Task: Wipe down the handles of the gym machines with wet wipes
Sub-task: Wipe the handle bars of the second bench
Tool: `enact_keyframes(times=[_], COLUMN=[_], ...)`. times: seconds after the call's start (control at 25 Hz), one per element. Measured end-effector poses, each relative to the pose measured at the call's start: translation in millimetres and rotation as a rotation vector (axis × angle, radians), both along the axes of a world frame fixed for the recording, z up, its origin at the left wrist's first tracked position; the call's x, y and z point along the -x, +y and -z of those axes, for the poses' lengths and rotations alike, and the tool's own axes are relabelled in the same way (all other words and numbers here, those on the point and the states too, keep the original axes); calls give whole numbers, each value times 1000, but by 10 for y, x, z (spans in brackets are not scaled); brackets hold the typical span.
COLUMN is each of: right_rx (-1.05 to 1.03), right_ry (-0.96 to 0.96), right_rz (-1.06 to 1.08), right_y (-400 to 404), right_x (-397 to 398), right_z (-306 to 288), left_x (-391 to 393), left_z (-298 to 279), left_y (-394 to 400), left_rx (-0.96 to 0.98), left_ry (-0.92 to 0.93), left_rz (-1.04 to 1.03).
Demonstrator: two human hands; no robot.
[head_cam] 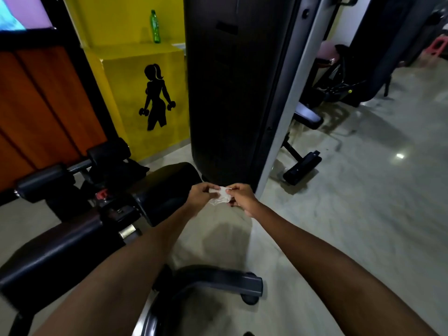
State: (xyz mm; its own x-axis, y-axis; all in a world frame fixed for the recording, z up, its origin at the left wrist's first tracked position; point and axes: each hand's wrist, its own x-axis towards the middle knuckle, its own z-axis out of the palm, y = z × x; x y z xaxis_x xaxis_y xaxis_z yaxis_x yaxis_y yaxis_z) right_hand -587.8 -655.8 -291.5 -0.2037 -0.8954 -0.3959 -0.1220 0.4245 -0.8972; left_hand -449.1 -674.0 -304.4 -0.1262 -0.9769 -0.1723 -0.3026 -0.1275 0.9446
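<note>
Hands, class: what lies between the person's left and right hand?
The head view shows a crumpled wet wipe, pinched by left hand and right hand.

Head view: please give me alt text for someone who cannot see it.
Two bare hands, left hand and right hand, pinch a small crumpled white wipe between them above a pale gym floor. A black padded bench stands to the left, a dark machine column ahead, and a green bottle on a yellow ledge.
</note>
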Motion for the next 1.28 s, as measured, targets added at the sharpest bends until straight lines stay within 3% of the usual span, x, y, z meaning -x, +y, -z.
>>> enact_keyframes(times=[0.24, 0.64, 0.88, 1.28], right_rx=[-20, -35, -16, -121], right_ry=[-48, -36, -36, -141], right_rz=[-183, -666, -782, -1267], right_y=[-641, -1355, -1724, -2159], right_x=[180, 151, 42, -291], right_z=[86, 57, 79, 119], left_x=[178, 376, 268, 461], left_z=[72, 32, 165, 198], left_y=[-298, -359, -649, -670], left_rx=[39, 49, 39, 65], left_ry=[-17, 43, -13, -73], left_rz=[-175, -711, -828, -1204])
